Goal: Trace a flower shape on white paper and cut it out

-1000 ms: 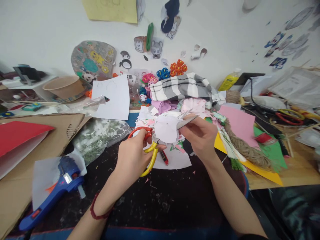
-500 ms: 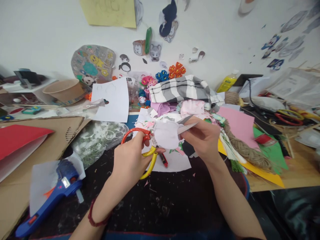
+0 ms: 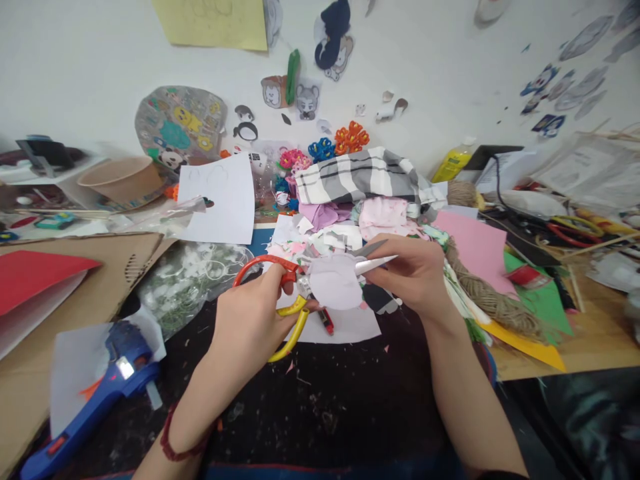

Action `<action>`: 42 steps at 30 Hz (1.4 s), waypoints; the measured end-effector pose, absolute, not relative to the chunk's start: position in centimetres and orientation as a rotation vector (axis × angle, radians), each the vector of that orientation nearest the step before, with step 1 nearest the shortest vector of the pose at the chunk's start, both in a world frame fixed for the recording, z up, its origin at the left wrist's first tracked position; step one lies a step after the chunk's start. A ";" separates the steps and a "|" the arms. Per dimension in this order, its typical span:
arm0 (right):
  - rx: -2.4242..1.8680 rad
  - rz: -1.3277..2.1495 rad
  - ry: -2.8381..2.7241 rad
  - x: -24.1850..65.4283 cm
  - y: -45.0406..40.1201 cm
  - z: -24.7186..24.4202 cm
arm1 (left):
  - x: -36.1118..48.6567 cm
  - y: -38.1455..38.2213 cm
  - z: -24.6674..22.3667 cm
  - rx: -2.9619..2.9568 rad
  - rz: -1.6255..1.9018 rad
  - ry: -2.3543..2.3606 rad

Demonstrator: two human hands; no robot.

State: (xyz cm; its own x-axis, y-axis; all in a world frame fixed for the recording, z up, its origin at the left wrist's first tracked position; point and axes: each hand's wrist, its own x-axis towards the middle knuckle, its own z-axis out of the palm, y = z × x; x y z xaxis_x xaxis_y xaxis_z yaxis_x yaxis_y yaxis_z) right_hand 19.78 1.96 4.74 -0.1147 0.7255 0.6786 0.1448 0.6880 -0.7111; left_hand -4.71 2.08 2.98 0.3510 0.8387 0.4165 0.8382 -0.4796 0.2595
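Observation:
My left hand (image 3: 250, 327) grips the orange and yellow handles of a pair of scissors (image 3: 293, 310). Their steel blades (image 3: 375, 259) reach across to the right, and their middle is hidden behind a pale pink paper cutout (image 3: 335, 283). My right hand (image 3: 410, 273) pinches that cutout at its right side, close to the blade tips. A red cord bracelet (image 3: 175, 443) circles my left wrist. Below the hands lie a white paper sheet (image 3: 345, 328) and a small red-and-black tool (image 3: 326, 321).
A blue hot glue gun (image 3: 115, 367) lies on cardboard at the left, near a red folder (image 3: 35, 280) and a plastic bag of white-green material (image 3: 190, 287). Fabric scraps (image 3: 365, 177), jute twine (image 3: 493, 300) and coloured card (image 3: 475, 243) are heaped at the right.
Both hands and the cutout have dropped slightly toward me, with the scissors shifting left. The blades stay at the cutout, and each hand keeps its hold.

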 end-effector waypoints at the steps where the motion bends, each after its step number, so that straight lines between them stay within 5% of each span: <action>1: -0.725 0.576 -1.645 19.8 1.9 4.8 | -4.8 2.1 3.0 2.588 0.785 1.597; 42: -0.730 0.738 -1.582 19.9 1.9 4.5 | -5.0 2.2 3.5 2.538 0.784 1.479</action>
State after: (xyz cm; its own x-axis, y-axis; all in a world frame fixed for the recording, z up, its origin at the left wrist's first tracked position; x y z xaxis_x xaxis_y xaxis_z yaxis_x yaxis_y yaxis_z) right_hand 19.90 1.93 4.51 -0.1201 0.7948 0.5949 0.0546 0.6036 -0.7954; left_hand -5.01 2.25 3.48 0.3953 0.8361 0.3803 0.7841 -0.5229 0.3345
